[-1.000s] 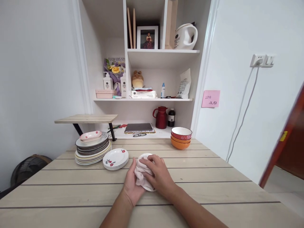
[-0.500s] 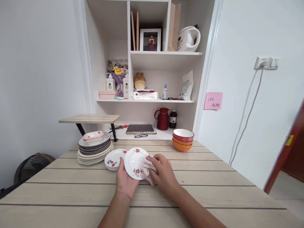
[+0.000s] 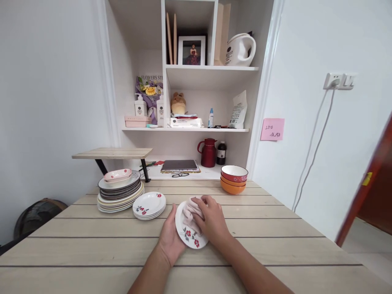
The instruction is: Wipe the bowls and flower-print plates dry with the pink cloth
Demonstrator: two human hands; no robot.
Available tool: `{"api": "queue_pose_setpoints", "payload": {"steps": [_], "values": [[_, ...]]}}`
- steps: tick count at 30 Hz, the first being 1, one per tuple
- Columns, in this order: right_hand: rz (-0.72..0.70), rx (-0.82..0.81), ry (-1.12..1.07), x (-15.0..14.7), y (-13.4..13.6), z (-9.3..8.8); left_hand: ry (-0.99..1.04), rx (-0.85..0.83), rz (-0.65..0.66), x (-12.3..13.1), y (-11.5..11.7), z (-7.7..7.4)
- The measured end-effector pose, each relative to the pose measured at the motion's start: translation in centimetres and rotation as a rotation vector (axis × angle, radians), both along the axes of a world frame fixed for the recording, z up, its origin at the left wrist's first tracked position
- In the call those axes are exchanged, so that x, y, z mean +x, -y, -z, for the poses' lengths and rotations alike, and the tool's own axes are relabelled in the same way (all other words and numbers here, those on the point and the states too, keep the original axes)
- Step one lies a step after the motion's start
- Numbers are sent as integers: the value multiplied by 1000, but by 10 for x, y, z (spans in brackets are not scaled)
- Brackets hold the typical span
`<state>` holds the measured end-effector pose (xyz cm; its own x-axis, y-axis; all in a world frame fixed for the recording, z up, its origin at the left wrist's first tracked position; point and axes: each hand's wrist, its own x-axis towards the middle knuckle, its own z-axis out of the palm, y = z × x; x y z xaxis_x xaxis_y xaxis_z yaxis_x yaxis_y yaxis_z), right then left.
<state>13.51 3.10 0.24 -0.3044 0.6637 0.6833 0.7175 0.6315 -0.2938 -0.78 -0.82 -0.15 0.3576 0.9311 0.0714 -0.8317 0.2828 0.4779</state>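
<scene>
A small white plate (image 3: 190,240) with red flowers and grey leaves is tilted above the table, its face towards me. My left hand (image 3: 171,234) grips its left rim, thumb up along the edge and fingers underneath. Bunched in my right hand (image 3: 212,218) is a pale pink cloth (image 3: 191,214), pressed on the upper part of the plate's face. The cloth and my right fingers cover part of the plate. Left of my hands lies a short stack of matching flowered plates (image 3: 149,204).
A tall stack of larger plates (image 3: 121,196) carries a pink-spotted dish (image 3: 117,175) near a raised wooden stand (image 3: 113,153). Stacked bowls (image 3: 233,185), orange and red, stand at the back right. Behind are a laptop (image 3: 179,165), glasses (image 3: 180,174) and a red jug (image 3: 208,153).
The held plate has moved right and slightly down, away from the plate stack, and has turned so its flowers sit lower. The cloth has shifted from its right edge to its upper face.
</scene>
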Motion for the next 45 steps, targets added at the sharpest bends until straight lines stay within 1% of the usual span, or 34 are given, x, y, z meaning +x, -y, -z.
{"api": "queue_pose_setpoints", "payload": {"steps": [2,4,8,9,11,13,14,17,19,21,25,28,32,34,36,38,40,43,45], "values": [[18,1,12,2,-4,2,44,26,-54,-6,0,-2],[6,-6,12,2,-5,4,96,53,-136,-14,-1,-4],[-78,-21,5,-2,0,5,168,59,-341,-27,-3,-3],[-97,-24,4,-3,2,5,175,52,-371,-29,-4,-3],[-131,-26,5,-5,6,4,175,33,-385,-30,-4,-2],[-177,-24,9,-7,10,3,142,14,-346,-28,-4,0],[-203,-20,14,-8,11,2,113,3,-304,-25,-4,0],[-255,-7,31,-10,15,-1,30,-19,-132,-13,-2,2],[-242,3,35,-12,16,-2,-2,-34,-39,-5,1,3],[-190,6,29,-11,14,-3,-13,-35,1,1,2,2],[-42,5,14,-6,5,-2,12,5,8,2,1,0],[-1,-1,5,-2,0,-1,67,42,-41,-6,-3,0],[-45,-10,-15,-2,5,0,171,71,-204,-23,-6,4],[-115,-17,-6,-5,11,-2,212,67,-277,-30,-7,5],[-207,-29,18,-9,19,-4,206,41,-307,-33,-6,5],[-276,-41,44,-13,25,-7,148,3,-271,-31,-4,4],[-286,-48,59,-17,28,-8,71,-27,-171,-23,-1,2],[-209,-48,48,-17,24,-8,-2,-45,-18,-7,3,1],[-124,-42,18,-13,18,-7,-14,-34,25,1,4,0]]}}
